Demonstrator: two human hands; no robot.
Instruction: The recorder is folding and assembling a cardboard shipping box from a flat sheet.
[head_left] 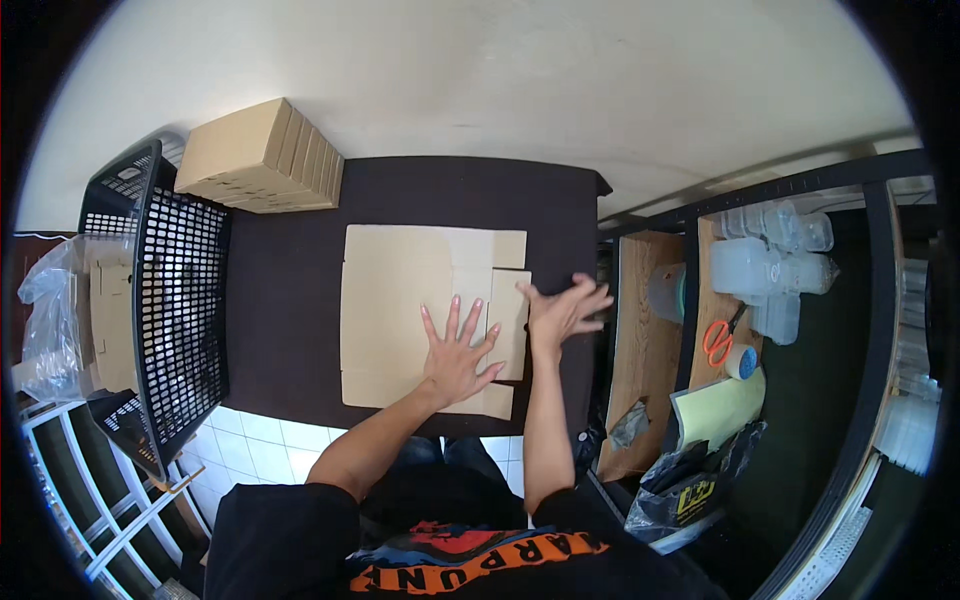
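A flattened brown cardboard box (395,290) lies on the dark-covered table in front of me, its slotted flaps toward the right. My left hand (458,358) rests on the cardboard with its fingers spread, right of the middle and toward the near side. My right hand (567,315) is at the right edge of the flaps, fingers apart and slightly bent, holding nothing. Its thumb is close to the edge of the right-hand flap; whether it touches, I cannot tell.
Folded brown boxes (265,160) stand in a row at the back left. A black plastic basket (185,300) stands at the left. On the right, shelves carry clear plastic containers (755,265), orange-handled scissors (718,343) and a tape roll (741,361).
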